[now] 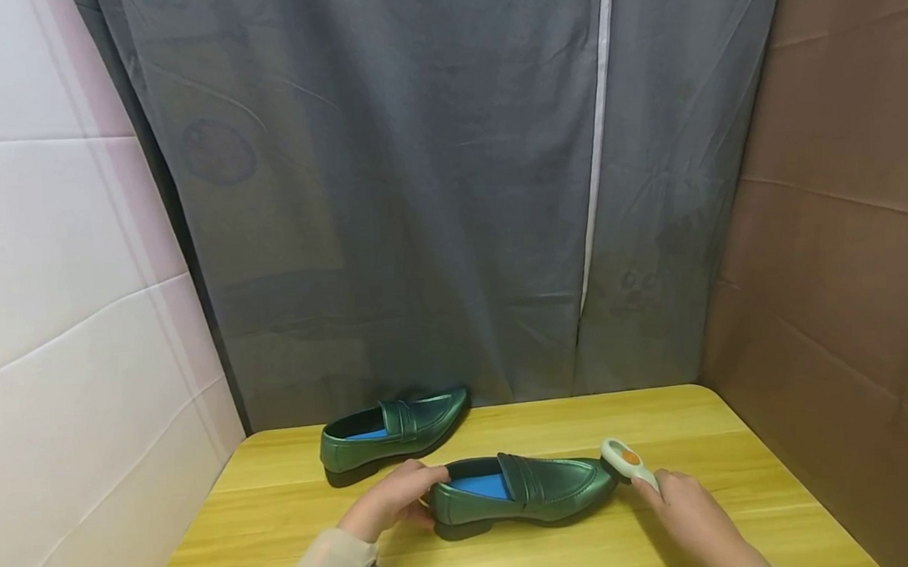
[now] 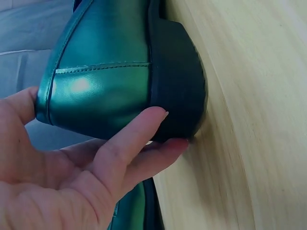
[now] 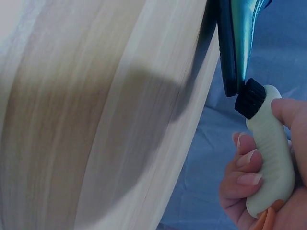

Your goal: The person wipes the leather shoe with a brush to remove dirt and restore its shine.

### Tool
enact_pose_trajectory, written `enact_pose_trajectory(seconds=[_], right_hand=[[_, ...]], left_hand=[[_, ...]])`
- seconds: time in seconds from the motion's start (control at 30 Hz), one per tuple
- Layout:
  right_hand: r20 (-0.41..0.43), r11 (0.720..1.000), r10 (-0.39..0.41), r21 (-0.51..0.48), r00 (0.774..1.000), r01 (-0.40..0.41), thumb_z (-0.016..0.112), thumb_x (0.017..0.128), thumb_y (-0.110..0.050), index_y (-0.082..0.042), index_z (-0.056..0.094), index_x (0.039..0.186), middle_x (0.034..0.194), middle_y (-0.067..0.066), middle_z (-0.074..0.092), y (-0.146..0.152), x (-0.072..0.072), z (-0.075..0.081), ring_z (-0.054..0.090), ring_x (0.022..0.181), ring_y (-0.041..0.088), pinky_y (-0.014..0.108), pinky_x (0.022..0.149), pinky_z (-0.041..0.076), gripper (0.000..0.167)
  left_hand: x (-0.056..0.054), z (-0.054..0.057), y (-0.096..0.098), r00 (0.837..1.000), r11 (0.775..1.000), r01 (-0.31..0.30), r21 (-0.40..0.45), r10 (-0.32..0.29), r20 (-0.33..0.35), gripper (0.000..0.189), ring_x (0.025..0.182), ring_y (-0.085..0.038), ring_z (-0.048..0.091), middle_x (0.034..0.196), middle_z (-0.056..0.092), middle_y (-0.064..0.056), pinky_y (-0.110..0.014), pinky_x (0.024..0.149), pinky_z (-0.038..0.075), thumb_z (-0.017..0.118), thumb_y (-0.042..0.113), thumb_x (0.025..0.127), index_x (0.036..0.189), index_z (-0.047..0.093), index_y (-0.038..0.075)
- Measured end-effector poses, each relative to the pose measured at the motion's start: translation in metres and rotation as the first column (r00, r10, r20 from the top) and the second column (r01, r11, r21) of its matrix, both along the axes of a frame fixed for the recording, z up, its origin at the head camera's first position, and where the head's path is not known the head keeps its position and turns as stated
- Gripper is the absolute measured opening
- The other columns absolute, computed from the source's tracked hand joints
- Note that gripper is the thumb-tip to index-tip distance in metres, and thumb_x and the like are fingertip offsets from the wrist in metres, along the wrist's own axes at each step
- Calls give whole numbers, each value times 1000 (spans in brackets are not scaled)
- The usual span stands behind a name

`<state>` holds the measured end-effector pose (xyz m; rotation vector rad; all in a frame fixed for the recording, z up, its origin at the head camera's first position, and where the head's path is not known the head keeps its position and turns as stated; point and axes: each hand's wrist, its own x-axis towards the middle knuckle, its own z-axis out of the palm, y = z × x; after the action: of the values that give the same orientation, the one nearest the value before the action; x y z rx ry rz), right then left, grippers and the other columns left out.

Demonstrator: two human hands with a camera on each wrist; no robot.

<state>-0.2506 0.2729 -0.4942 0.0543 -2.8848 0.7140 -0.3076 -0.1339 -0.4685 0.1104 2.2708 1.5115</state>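
Note:
A dark green loafer [image 1: 559,484] with a blue insole lies sideways near the table's front, toe to the right. My left hand [image 1: 397,496] grips its heel; in the left wrist view the thumb is at the top edge of the heel counter [image 2: 96,96] and fingertips touch the black heel block [image 2: 177,81]. My right hand [image 1: 690,509] holds a pale green brush [image 1: 621,457] with an orange spot. Its black bristles [image 3: 250,98] meet the tip of the toe in the right wrist view, fingers curled round the handle [image 3: 271,158].
A second green loafer [image 1: 399,427] stands behind and to the left, near the table's back edge. The wooden table [image 1: 281,498] ends at a grey curtain [image 1: 421,193], with a white panel [image 1: 71,288] on the left and a brown one [image 1: 836,262] on the right.

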Motion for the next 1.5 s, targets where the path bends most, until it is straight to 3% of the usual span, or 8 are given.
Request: enact_pose_trajectory(seconds=[0.17,0.33,0.47,0.67,1.03,1.3,1.4,1.5], right_hand=[[0,1000,1,0,1000,-1,56,103,-31,-8,54,79,66,2,45,0,-2,1,42,61,18,32,55,37,33],[3,1000,0,3,1000,0,57,102,-31,-8,54,78,66,2,45,0,-3,2,42,61,18,32,55,37,33],[4,1000,0,6,1000,0,58,101,-30,-9,54,78,66,2,45,-2,-4,0,42,61,18,32,55,37,32],[-6,1000,-2,10,1000,2,58,102,-32,-8,55,78,66,2,45,-3,-4,0,42,61,17,31,55,36,34],[-13,1000,3,0,1000,-3,57,103,-35,-8,55,78,68,1,45,-6,-5,1,41,62,17,31,55,36,37],[-22,1000,-9,-8,1000,9,57,103,-36,-9,53,77,67,1,44,-7,-6,1,41,61,17,30,54,35,38],[-23,1000,-9,-8,1000,9,58,103,-36,-9,52,76,67,1,44,-9,-6,1,40,60,16,29,53,35,38],[-17,1000,-6,-12,1000,5,59,102,-35,-9,52,76,66,1,43,-10,-7,1,40,60,16,29,53,35,37]], left_hand=[[-2,1,2,1000,1000,-13,9,13,-14,15,48,-12,55,70,56,-3,-23,45,50,56,21,85,76,59,8],[-4,1,4,998,998,-61,11,61,-33,12,44,-13,55,71,54,-4,-24,42,49,55,17,83,74,53,10],[-5,0,6,990,992,-124,-4,124,-61,12,45,-15,55,74,53,-6,-27,43,49,56,17,83,76,51,8],[-8,0,8,982,987,-163,6,163,-91,13,42,-12,52,72,52,-5,-27,43,51,56,18,85,79,52,7],[-12,-3,13,956,967,-253,-13,248,-153,22,43,-12,49,64,48,0,-28,45,51,57,19,87,66,54,11],[-16,-9,16,938,955,-295,3,290,-188,27,53,-15,50,71,44,0,-29,50,53,55,19,88,62,48,15],[-16,-10,18,928,950,-312,-20,300,-221,28,49,-14,50,68,48,-1,-30,50,54,56,20,89,63,53,12],[-15,-10,19,915,945,-322,-63,293,-277,28,53,-15,55,75,60,-5,-32,52,56,57,23,91,75,69,3]])
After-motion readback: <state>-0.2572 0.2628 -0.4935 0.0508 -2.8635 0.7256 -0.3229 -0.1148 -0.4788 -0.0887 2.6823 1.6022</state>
